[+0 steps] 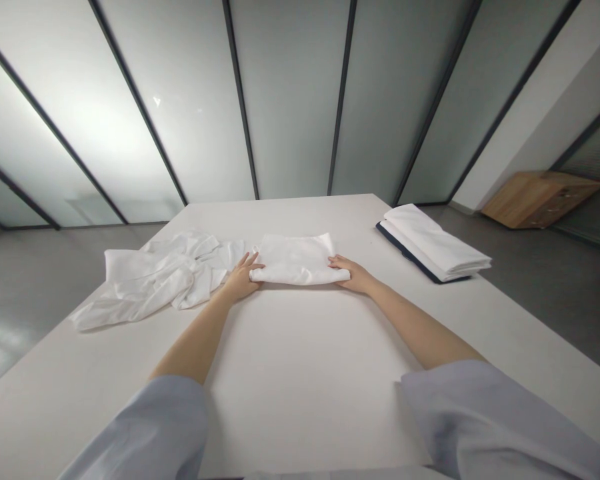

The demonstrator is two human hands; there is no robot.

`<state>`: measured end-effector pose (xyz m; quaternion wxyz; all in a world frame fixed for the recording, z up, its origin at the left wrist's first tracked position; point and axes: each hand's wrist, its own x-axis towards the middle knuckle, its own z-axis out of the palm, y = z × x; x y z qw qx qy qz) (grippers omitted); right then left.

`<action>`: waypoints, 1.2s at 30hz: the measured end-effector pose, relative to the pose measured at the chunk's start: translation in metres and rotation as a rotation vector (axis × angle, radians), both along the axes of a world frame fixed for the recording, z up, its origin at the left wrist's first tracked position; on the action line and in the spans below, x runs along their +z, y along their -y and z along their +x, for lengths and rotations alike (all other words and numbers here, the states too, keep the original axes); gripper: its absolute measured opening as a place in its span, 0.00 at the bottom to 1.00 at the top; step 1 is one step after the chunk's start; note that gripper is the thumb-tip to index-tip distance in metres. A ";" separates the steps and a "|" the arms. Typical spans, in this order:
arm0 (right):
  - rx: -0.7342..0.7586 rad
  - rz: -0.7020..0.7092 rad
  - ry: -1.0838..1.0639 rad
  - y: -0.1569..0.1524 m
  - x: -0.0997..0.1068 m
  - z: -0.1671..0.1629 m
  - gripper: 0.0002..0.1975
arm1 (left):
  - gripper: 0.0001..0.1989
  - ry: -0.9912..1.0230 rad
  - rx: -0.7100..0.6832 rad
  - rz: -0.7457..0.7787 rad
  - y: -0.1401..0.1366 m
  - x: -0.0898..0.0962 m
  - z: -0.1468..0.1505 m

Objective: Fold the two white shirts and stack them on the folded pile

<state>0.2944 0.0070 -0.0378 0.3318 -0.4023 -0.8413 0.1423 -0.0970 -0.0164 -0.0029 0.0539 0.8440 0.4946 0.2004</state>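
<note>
Handling the folded white cloth (296, 257) at both ends of its near fold, right at the centre of the frame! Best to keep those ends level, draw gently outward, and smooth any creases before pressing flat. Mind the crumpled white fabric (155, 280), left of frame. Now for fingers: spreading with the left hand (243, 277), touching the left end, can't tell if pinching; curling closed with the right hand (353, 275), gripping the opposite end.

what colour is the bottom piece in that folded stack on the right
The bottom piece is dark navy, showing best in the head view.
</note>
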 end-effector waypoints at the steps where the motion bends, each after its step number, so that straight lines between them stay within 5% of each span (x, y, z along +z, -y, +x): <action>1: -0.003 -0.019 0.003 0.001 0.000 0.000 0.22 | 0.25 -0.015 -0.015 -0.004 0.000 0.000 0.000; 6: -0.085 -0.127 -0.036 0.010 0.013 -0.006 0.16 | 0.23 0.085 0.065 -0.050 0.004 0.001 0.011; 11: -0.270 -0.309 -0.080 0.015 0.031 -0.012 0.14 | 0.23 0.266 0.286 -0.177 0.003 0.000 0.019; 17: -0.302 -0.297 -0.097 0.014 0.037 -0.019 0.18 | 0.26 0.410 0.305 -0.150 -0.004 -0.001 0.019; 24: -0.441 -0.284 0.032 0.015 0.036 -0.030 0.17 | 0.23 0.214 0.519 -0.142 0.002 0.005 0.031; 30: -0.598 -0.223 0.226 0.017 0.036 -0.034 0.20 | 0.18 0.003 0.642 -0.188 0.008 0.015 0.034; 36: -0.517 0.170 0.287 0.021 0.035 -0.034 0.28 | 0.28 0.027 0.492 0.252 0.016 0.018 0.038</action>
